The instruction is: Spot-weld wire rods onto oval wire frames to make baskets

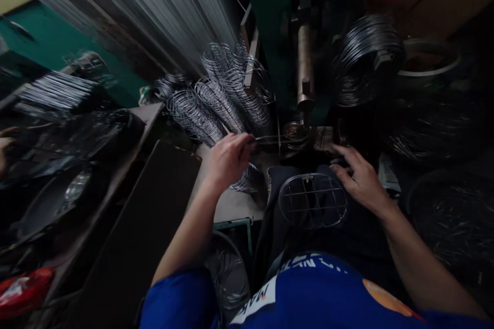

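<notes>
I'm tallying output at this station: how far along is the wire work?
Looks done: one oval wire grid lies on the lap, by the right hand. In hand: the left hand holds a wire piece at the machine's head. Left: stacks of wire loops wait behind.

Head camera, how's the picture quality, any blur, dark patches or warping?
Head view: dim overall, right side nearly black; left edge and upper wall smeared by blur; wide-lens warping bends the edges; left hand, right hand and wire grille are fairly sharp.
</notes>
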`<state>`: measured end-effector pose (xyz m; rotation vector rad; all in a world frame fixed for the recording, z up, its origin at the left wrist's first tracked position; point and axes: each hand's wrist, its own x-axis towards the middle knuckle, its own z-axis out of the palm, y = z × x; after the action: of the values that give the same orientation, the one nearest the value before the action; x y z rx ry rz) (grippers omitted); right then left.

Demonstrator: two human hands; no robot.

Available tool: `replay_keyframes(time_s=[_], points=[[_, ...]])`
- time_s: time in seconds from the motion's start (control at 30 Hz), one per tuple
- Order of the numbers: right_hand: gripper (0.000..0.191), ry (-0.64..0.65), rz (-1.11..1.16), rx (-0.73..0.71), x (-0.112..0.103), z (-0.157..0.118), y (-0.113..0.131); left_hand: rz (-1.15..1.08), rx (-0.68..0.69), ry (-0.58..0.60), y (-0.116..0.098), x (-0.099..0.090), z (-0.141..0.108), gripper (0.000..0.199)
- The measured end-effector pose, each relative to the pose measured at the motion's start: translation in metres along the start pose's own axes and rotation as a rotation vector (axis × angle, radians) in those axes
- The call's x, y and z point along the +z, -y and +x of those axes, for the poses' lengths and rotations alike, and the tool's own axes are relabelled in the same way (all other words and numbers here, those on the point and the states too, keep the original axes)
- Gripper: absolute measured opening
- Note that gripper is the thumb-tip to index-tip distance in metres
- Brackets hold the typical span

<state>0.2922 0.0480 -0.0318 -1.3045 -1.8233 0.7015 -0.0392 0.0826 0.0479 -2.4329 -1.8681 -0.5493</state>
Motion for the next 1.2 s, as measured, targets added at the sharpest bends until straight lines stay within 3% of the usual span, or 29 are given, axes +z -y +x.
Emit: replay_keyframes(time_s=[0.13, 0.23, 0.3, 0.37, 0.5, 0.83, 1.07, 1.2], points=[[0.050, 0.056, 0.109, 0.062, 0.004, -0.008, 0.017, -0.548, -0.077, 0.122, -0.038, 0.029, -0.043, 0.022], [0.045, -0.020, 0.154, 0.241, 0.009, -0.024, 0.009, -0.914, -0.227, 0.249, -0.051, 0.067, -0.063, 0.028], [0.039, -0.048, 0.107, 0.284, 0.010, -0.033, -0.003, -1.001, -0.272, 0.304, -0.054, 0.088, -0.072, 0.035], [0.031, -0.037, -0.020, 0.231, 0.008, -0.038, -0.014, -0.970, -0.266, 0.332, -0.056, 0.098, -0.078, 0.035], [0.027, -0.003, -0.219, 0.110, 0.006, -0.040, -0.022, -0.844, -0.239, 0.309, -0.055, 0.099, -0.083, 0.030], [0.033, 0.132, -0.125, 0.113, 0.005, -0.054, -0.032, -0.852, -0.331, 0.262, -0.051, 0.104, -0.110, 0.032], [0.034, 0.092, -0.137, 0.073, 0.006, -0.057, -0.031, -0.895, -0.387, 0.263, -0.053, 0.109, -0.122, 0.045], [0.037, 0.141, -0.129, 0.080, 0.006, -0.061, -0.040, -0.897, -0.374, 0.225, -0.057, 0.116, -0.134, 0.045]])
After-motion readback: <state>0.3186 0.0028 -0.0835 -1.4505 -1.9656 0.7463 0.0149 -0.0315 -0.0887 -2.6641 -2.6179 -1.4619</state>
